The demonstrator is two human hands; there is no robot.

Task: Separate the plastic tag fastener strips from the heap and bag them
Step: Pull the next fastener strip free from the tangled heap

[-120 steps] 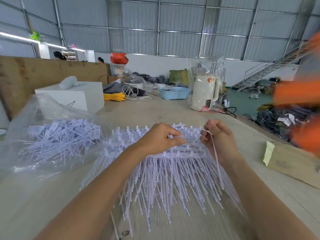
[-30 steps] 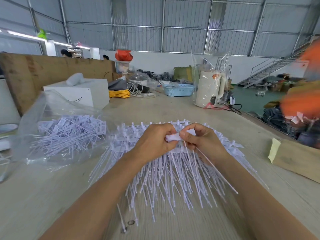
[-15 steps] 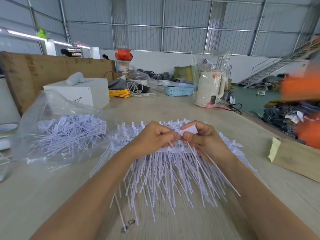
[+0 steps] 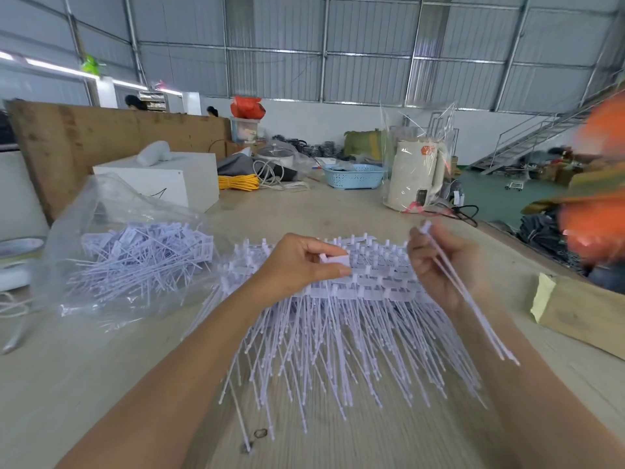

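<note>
Hands now apart: my right hand (image 4: 439, 265) has pulled two thin strips (image 4: 473, 299) free; my left hand (image 4: 297, 262) pinches the tag piece (image 4: 336, 260) over the heap (image 4: 338, 326). Bag (image 4: 111, 214) at table's left edge next.

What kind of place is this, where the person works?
Probably a factory or warehouse floor: a high corrugated metal roof, a metal staircase, and a long worktable with a heap of tag fasteners beside a clear bag.
</note>
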